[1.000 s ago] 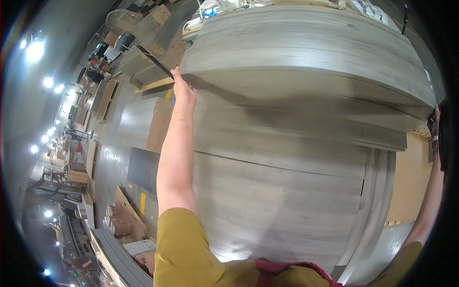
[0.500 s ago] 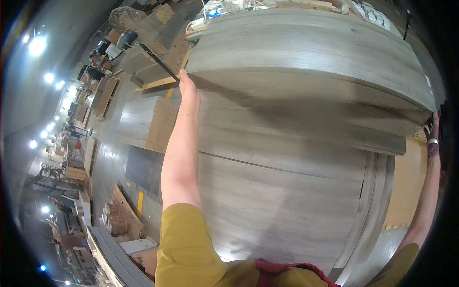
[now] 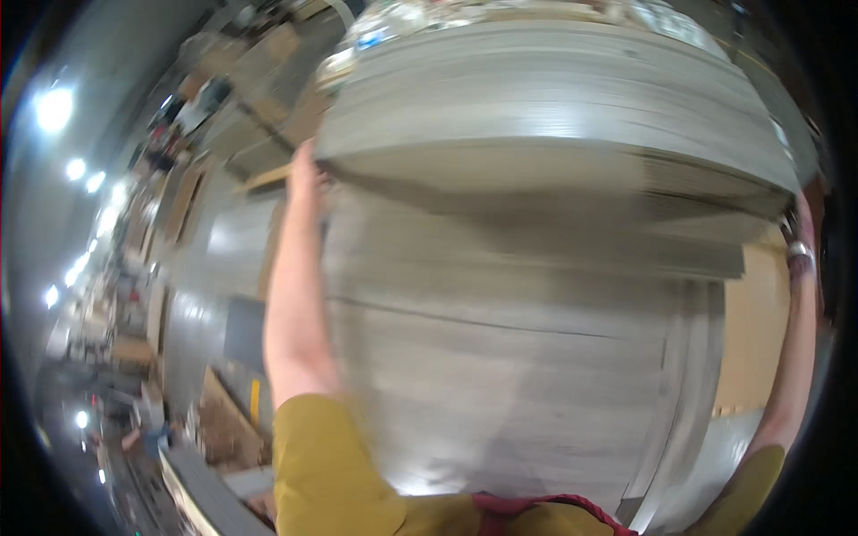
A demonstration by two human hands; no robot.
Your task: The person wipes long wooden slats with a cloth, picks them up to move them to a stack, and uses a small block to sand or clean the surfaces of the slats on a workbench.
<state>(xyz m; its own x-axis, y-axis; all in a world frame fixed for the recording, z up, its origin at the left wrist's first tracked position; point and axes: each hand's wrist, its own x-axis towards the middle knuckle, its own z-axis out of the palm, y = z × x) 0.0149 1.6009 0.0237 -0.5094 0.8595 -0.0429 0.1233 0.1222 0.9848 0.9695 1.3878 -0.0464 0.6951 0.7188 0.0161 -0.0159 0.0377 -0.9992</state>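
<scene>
A wide grey wood-grain board (image 3: 545,89) stretches across the upper part of the view. At its left end is my left hand (image 3: 306,170), closed on the edge with the fingers partly hidden behind it. My right hand (image 3: 795,219), with a pale band at the wrist, is at the board's right end; its fingers are dark and blurred there. Below the board's near edge, shaded layered edges (image 3: 697,188) show toward the right. Closer to me lies a broad grey wood-grain surface (image 3: 500,375) crossed by a thin dark seam.
Plastic-wrapped items and other clutter (image 3: 402,20) lie beyond the far edge. At the right is a tan panel (image 3: 755,330). Stacked boards (image 3: 183,205) and a dark flat sheet (image 3: 243,335) lie on the shop floor at left. A long grey-topped piece (image 3: 210,491) is at lower left.
The whole view has shifted, and my arms, the board and the background sit further left in it, with more blur. Both hands stay at the board's ends.
</scene>
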